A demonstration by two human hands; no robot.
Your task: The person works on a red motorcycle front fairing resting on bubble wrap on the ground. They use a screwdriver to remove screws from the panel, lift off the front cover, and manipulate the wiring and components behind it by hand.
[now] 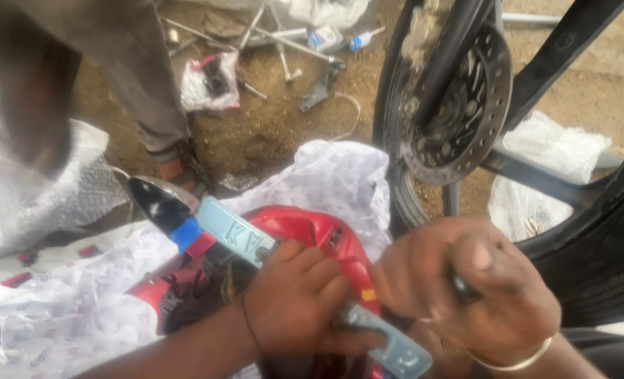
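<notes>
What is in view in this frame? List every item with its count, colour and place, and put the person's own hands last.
number plate: one, pale grey-blue, lying diagonally across the red part, centre
red body part: one, red, under the plate, lower centre
plastic wrapping: several sheets, white with printed marks, on the ground under and around the red part
wheel: one, black tyre, upper right
brake disc: one, dark grey and perforated, on the wheel
tools: several, metal, scattered on the dirt at top centre
small bottle: one, white and blue, top centre
another person's sandalled foot: one, left of centre
left hand: one, resting on the plate
right hand: one, gripping a dark handle
</notes>
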